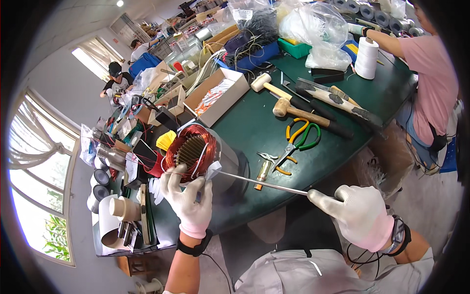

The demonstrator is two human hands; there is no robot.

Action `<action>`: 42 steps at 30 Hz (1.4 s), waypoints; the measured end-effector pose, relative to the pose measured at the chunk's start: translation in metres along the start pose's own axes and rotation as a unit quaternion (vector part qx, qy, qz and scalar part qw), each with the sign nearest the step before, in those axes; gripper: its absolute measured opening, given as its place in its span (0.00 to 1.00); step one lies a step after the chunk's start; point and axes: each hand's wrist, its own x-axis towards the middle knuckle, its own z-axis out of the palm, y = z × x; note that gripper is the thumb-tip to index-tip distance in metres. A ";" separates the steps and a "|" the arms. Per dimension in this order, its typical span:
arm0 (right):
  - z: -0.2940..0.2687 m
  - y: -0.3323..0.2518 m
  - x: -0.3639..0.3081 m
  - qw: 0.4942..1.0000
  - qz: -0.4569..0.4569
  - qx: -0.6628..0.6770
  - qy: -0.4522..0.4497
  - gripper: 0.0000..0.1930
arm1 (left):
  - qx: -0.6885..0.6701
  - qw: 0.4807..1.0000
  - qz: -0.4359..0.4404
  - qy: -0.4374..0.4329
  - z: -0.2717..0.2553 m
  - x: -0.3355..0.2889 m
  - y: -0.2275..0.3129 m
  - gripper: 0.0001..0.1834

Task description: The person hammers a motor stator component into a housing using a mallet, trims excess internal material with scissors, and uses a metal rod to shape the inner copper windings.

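A motor stator (192, 149) with red copper windings sits on its side at the near edge of the green table, its slotted bore facing me. My left hand (190, 196), in a white glove, is closed at the near edge of the copper winding (211, 147), its fingertips against the wires. Beside its thumb, a white slip (213, 170) sticks out from the coil. My gloved right hand (360, 213) grips a thin metal rod (264, 183), index finger stretched along it. The rod's tip meets the slip; its handle is hidden in my palm.
Right of the stator lie scissors (289, 152), pliers (283, 171), a lighter (262, 175) and two mallets (281, 107). Behind stands a cardboard box (240, 90) of white-and-orange pieces. A thread cone (366, 59) stands near a pink-shirted person (431, 73). Rolls and tubes (125, 208) crowd the left.
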 end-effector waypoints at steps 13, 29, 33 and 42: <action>-0.007 -0.057 0.027 0.982 -0.038 -0.185 -0.022 0.20 | -0.055 0.988 0.018 -0.145 -0.020 0.026 -0.006 0.11; 0.100 -0.038 0.004 0.985 0.078 0.145 0.042 0.30 | -0.053 0.995 0.023 -0.086 0.008 0.028 0.016 0.09; 0.053 -0.037 0.016 0.993 0.042 0.111 0.000 0.28 | -0.097 0.988 -0.010 -0.116 -0.005 0.018 -0.013 0.10; -0.014 0.003 -0.025 0.998 0.026 0.046 -0.027 0.27 | 0.019 1.000 -0.005 -0.007 -0.042 -0.018 -0.006 0.10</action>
